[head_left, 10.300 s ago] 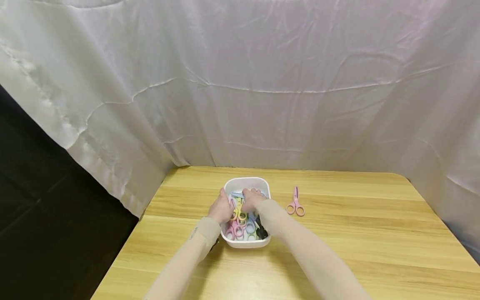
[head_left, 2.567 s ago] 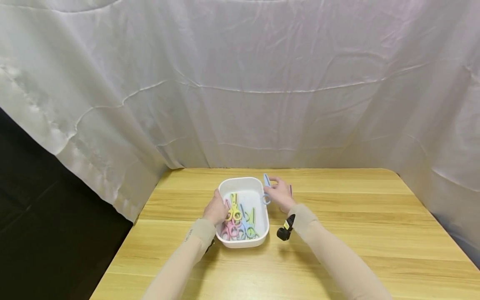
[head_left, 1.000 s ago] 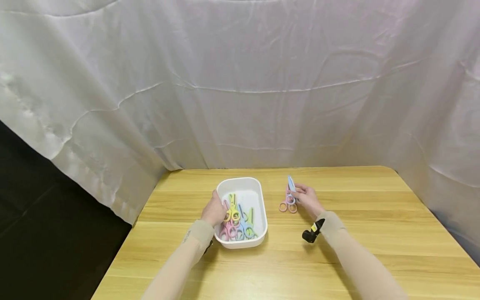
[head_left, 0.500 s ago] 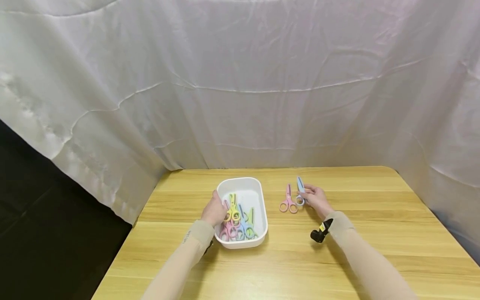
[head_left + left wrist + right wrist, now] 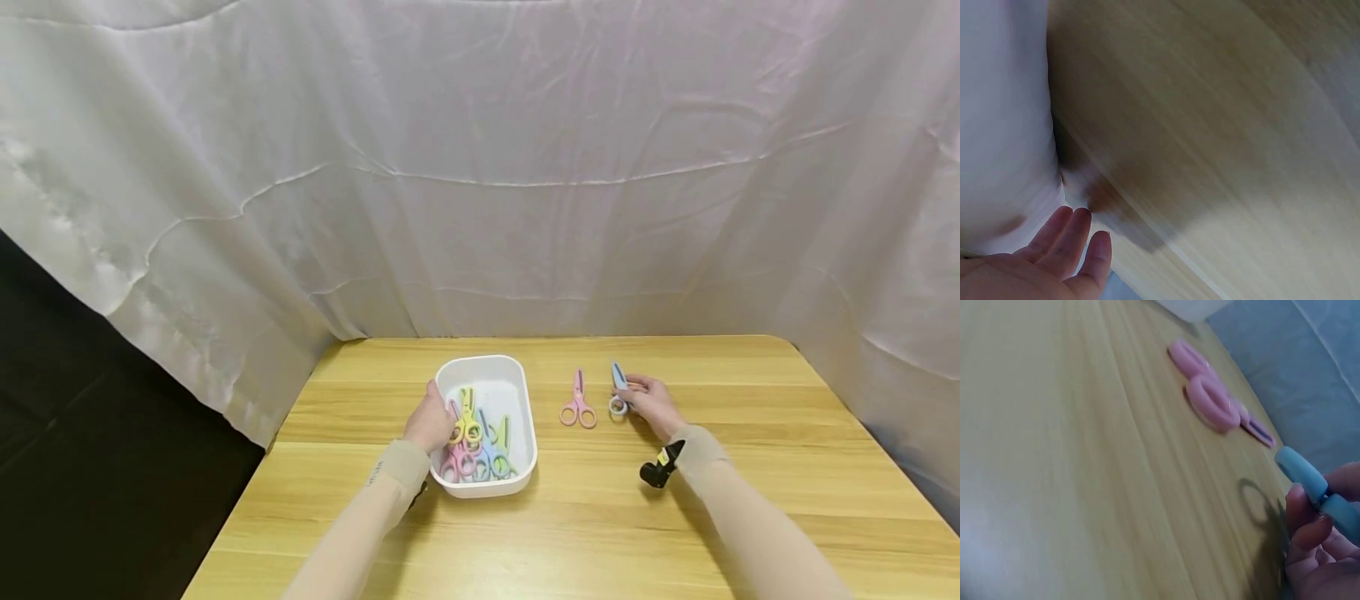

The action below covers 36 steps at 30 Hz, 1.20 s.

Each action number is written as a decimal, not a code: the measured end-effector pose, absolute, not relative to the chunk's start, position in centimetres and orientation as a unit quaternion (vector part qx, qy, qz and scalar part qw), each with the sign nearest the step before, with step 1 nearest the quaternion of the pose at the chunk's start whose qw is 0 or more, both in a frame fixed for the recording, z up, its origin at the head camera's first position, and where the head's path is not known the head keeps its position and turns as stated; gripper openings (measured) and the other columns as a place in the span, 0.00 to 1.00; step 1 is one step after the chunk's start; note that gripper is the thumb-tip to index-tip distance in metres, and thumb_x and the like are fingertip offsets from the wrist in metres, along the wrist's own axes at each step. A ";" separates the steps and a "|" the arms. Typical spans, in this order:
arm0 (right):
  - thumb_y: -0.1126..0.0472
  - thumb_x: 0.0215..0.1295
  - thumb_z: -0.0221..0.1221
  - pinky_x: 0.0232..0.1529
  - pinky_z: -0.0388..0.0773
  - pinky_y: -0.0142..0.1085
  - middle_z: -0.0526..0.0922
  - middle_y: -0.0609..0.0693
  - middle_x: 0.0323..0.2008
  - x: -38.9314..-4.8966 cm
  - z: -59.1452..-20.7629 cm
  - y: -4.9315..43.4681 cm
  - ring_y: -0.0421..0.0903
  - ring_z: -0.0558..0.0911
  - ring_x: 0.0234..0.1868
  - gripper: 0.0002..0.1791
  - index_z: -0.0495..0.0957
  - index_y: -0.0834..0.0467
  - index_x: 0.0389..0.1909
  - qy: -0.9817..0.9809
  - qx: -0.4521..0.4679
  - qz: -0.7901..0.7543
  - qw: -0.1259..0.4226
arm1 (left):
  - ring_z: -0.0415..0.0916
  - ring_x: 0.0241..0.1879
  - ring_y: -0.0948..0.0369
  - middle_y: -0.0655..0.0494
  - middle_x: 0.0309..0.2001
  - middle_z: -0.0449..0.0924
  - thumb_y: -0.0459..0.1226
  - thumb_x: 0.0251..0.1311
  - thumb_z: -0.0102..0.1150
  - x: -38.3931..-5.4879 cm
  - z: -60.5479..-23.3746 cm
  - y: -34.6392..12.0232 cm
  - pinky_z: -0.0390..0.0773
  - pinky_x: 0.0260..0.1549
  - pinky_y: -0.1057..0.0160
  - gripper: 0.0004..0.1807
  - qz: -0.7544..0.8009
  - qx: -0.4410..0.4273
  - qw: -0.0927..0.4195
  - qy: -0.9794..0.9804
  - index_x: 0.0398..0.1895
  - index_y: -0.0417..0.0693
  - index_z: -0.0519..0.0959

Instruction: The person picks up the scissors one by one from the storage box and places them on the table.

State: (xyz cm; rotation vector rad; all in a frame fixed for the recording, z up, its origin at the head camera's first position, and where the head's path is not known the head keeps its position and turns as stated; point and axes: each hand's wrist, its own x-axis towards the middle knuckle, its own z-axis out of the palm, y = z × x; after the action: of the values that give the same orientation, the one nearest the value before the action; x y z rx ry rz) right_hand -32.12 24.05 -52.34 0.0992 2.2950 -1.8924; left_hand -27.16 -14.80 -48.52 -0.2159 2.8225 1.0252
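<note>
A pair of blue scissors (image 5: 619, 377) is pinched between the thumb and fingers of my right hand (image 5: 651, 404), blades pointing to the back of the table. In the right wrist view the blue handle loops (image 5: 1300, 472) hang above the wood, apart from their shadow. Just left lies a pair of pink scissors (image 5: 578, 404). My left hand (image 5: 430, 421) grips the left wall of a white plastic bin (image 5: 531, 433); the left wrist view shows fingers (image 5: 1096, 259) along its outside. Inside are yellow scissors (image 5: 467, 417) over several pink, blue and green ones, partly overlapping.
The wooden table (image 5: 750, 500) extends right and toward the front. A pale curtain (image 5: 525, 250) hangs along its back edge, and black cloth (image 5: 112, 467) is at the left. A small black camera (image 5: 657, 473) sits on the right wrist.
My right hand has taken the blue scissors out of the bin, carried them right, past the pink scissors, and lowered them toward the table. The left hand stays at the bin.
</note>
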 end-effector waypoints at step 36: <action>0.55 0.69 0.59 0.49 0.80 0.43 0.79 0.70 0.53 -32.3 -52.5 26.9 0.60 0.80 0.51 0.31 0.68 0.72 0.65 0.904 0.014 -0.426 0.019 | 0.78 0.37 0.52 0.31 0.64 0.73 0.28 0.65 0.52 -27.3 -48.6 -14.8 0.86 0.41 0.53 0.47 0.352 -0.079 0.065 0.930 0.81 0.39 0.37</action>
State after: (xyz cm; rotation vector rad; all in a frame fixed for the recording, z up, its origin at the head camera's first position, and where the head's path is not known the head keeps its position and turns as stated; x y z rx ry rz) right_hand -32.35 26.94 -52.51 0.0442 2.8061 -1.3235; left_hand -27.29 -14.77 -48.64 -0.2386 2.8082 1.0615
